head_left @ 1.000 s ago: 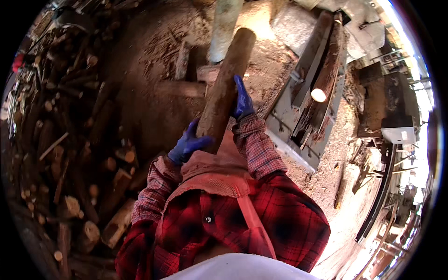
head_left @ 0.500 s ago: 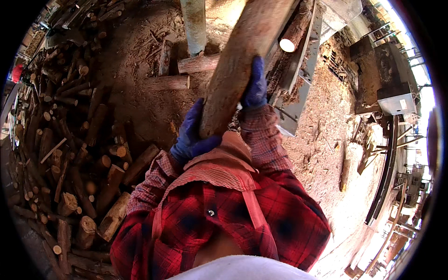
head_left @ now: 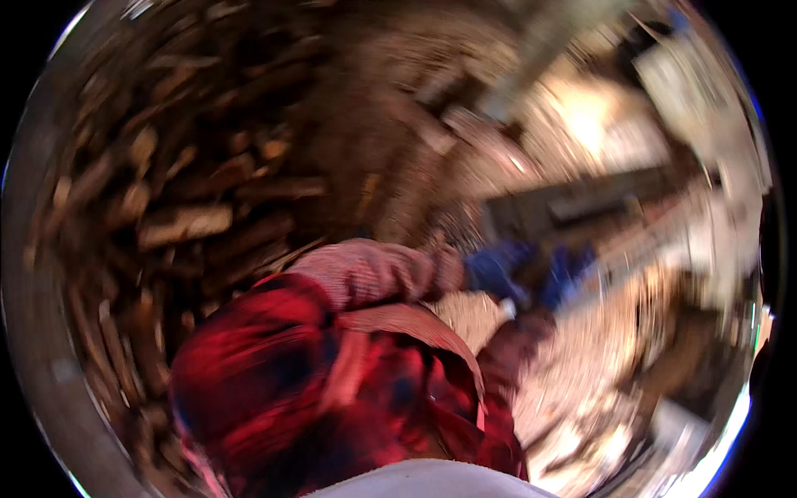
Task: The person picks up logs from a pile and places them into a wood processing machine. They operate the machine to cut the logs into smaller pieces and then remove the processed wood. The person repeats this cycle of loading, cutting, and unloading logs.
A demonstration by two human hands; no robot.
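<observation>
Strong motion blur covers the view. My left hand, in a blue glove, reaches right across my body. Close beside it is my right hand, gloved in blue too. Both are at the near side of a long dark trough-like machine bed. A greyish elongated piece, perhaps a log, lies along that bed beyond my hands. Smearing hides the fingers, so whether either hand grips anything cannot be made out.
A large heap of cut logs spreads over the left. Short logs lie on the ground near a pale post. Pale wood debris covers the ground at right. A light-coloured box stands at lower right.
My view has swung to the right, and both arms now stretch rightward toward the machine bed. The thick log that was upright between my hands is no longer plainly seen there.
</observation>
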